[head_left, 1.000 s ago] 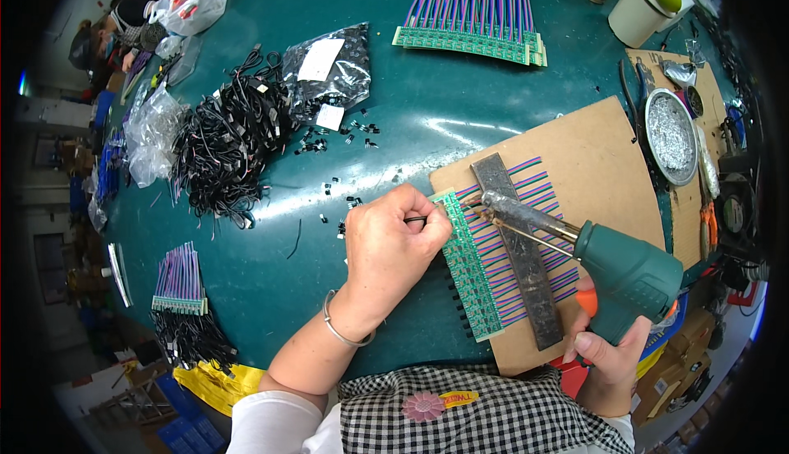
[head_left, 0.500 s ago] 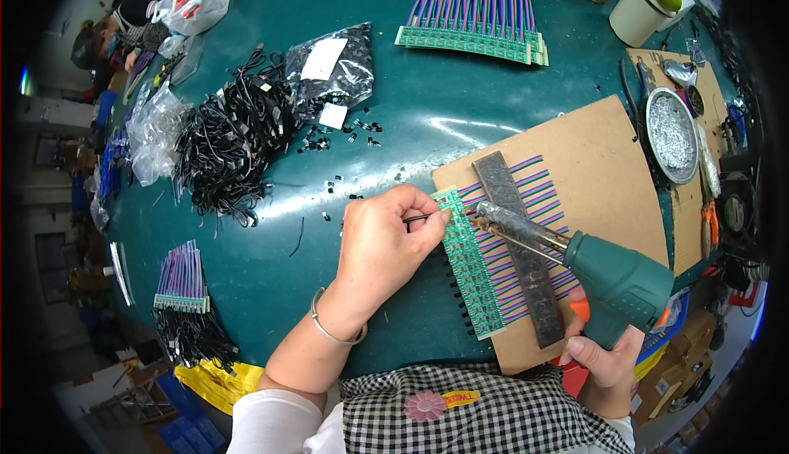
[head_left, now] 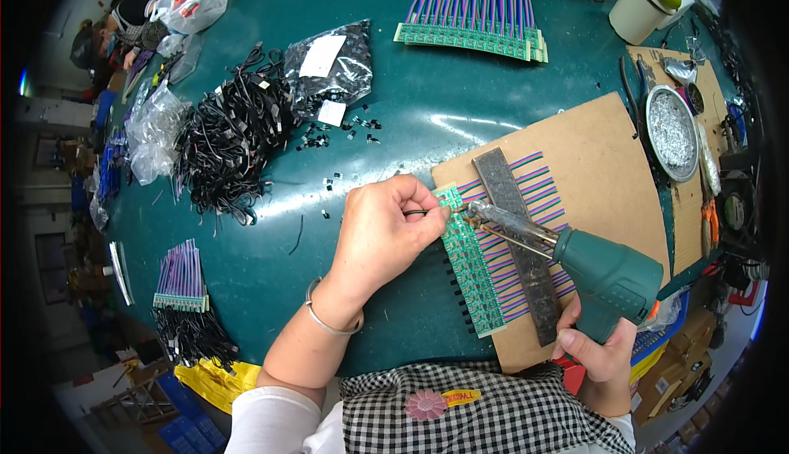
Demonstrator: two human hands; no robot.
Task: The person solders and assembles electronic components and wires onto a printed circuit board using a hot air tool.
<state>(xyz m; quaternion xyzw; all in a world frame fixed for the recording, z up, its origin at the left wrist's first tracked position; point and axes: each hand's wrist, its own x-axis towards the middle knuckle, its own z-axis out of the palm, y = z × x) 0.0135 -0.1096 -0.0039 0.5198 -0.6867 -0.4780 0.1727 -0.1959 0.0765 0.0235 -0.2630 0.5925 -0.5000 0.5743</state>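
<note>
My right hand (head_left: pixel 604 355) is wrapped round the handle of a green soldering gun (head_left: pixel 612 269). The gun's metal tip points left and meets the upper part of a green circuit board panel (head_left: pixel 474 281). At that same spot my left hand (head_left: pixel 378 228) pinches a thin black wire (head_left: pixel 417 212) against the board's left edge; its end is hidden by the fingers. Striped ribbon wires (head_left: pixel 538 184) run from the panel's right side beneath a dark metal bar (head_left: pixel 518 236). Small black parts line the panel's lower left edge.
A cardboard sheet (head_left: pixel 608 158) lies under the work. Left are a heap of black cables (head_left: pixel 234 138), a bag of black parts (head_left: pixel 345 64) and a wired board bundle (head_left: pixel 182 299). Wired panels (head_left: pixel 468 41) lie at the back. On the right stands a round metal dish (head_left: pixel 672 133).
The soldering gun has shifted slightly left and down, its tip now close to my left fingertips. My left hand has moved a little up and still pinches the black wire.
</note>
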